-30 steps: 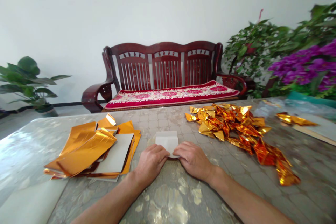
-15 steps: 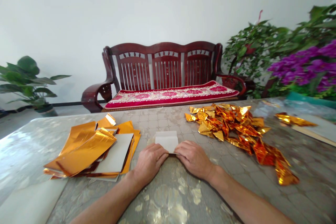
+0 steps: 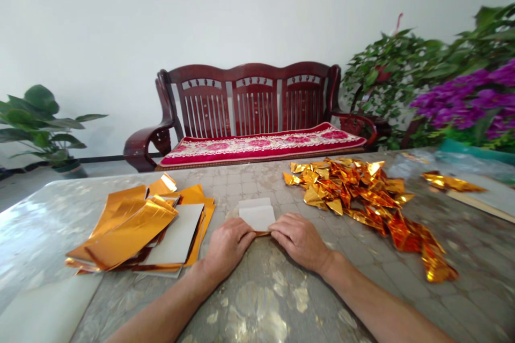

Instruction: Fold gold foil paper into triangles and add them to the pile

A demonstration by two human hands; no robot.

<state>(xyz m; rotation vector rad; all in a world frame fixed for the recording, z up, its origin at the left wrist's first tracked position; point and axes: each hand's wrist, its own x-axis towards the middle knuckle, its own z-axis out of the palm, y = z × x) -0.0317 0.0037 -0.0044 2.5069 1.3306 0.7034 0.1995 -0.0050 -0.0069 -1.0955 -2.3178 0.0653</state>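
A white-backed sheet of gold foil paper (image 3: 257, 215) lies folded on the table between my hands, with a thin gold strip showing along its near edge. My left hand (image 3: 228, 248) and my right hand (image 3: 300, 241) grip that near edge from either side, their fingertips almost meeting. To the left of my left hand is a loose stack of flat gold foil sheets (image 3: 134, 230). Beyond my right hand spreads a heap of folded gold foil triangles (image 3: 346, 187).
The tabletop (image 3: 241, 187) has a glossy, tile-patterned surface under a shiny cover. A smaller gold foil bunch (image 3: 450, 182) lies on a pale board at the right. Behind the table stand a dark red wooden bench (image 3: 253, 102) and potted plants on both sides.
The sheet's near edge has folded over, now showing a thin gold strip. My hands have moved slightly farther forward with it and sit a little farther apart.
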